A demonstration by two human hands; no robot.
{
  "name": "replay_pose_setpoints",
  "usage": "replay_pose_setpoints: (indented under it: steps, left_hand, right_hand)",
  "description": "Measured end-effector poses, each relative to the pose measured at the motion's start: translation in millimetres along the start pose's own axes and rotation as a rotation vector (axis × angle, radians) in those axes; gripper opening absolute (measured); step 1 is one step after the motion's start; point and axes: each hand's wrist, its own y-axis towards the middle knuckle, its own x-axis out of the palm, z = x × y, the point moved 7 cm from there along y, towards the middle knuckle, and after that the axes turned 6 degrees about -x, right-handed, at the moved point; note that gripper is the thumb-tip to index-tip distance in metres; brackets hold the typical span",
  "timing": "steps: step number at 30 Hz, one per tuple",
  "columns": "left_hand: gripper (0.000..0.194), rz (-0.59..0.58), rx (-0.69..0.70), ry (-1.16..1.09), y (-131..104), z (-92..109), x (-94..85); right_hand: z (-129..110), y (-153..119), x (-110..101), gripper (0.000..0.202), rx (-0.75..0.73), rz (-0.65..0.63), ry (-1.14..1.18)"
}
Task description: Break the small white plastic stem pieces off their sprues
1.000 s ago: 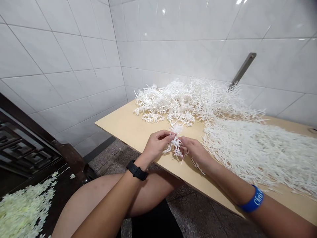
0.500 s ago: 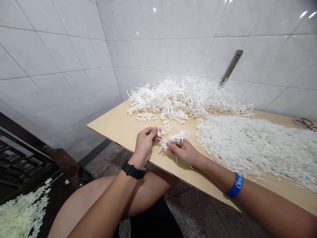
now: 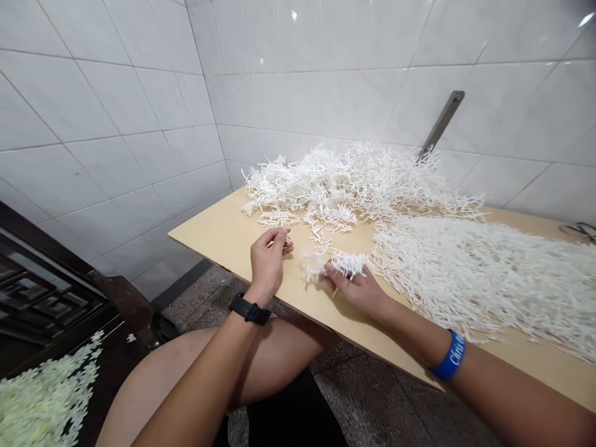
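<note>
Over the front part of the board, my right hand [image 3: 361, 290] is closed round a bunch of thin white branched plastic sprigs [image 3: 348, 264]. Its left end, a looser tuft, is smeared by motion. To the left, my left hand [image 3: 269, 257] is closed in a pinch, apart from that bunch. A trace of white shows at its fingertips, too small to name. Just beyond the hands lie a few loose white sprigs [image 3: 320, 237]. Behind them rises a tangled heap of white branched sprigs [image 3: 326, 180].
A flat layer of loose white stems [image 3: 484, 279] covers the right side of the wooden board [image 3: 209, 230]. A grey metal bar [image 3: 442, 124] leans on the tiled wall. Pale yellow-green flower pieces [image 3: 46, 394] lie on dark wooden furniture [image 3: 41, 285] at lower left.
My hands have moved apart: the left went slightly left and up, the right shifted right with the white bunch. The view has turned slightly left.
</note>
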Motion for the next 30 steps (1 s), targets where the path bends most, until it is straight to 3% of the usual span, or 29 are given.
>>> replay_pose_setpoints:
  steps: [8,14,18,24,30]
  left_hand:
    - [0.031,-0.193,-0.161,0.012,-7,-9,11.7]
    - [0.033,-0.309,-0.183,-0.044,-9,-10,16.7]
    - [0.028,-0.355,-0.187,-0.028,-11,-9,20.2]
    - [0.029,-0.403,-0.135,0.109,-13,-10,25.0]
    - [0.023,-0.459,0.122,0.421,-20,0,34.8]
  right_hand:
    - [16,10,-13,0.065,0.185,0.192,0.077]
    - [22,11,-20,0.052,0.216,0.266,0.122]
    - [22,13,-17,0.045,0.197,0.242,0.157]
    - [25,12,-14,0.041,0.216,0.259,0.281]
    - [20,14,-16,0.037,0.177,0.279,0.441]
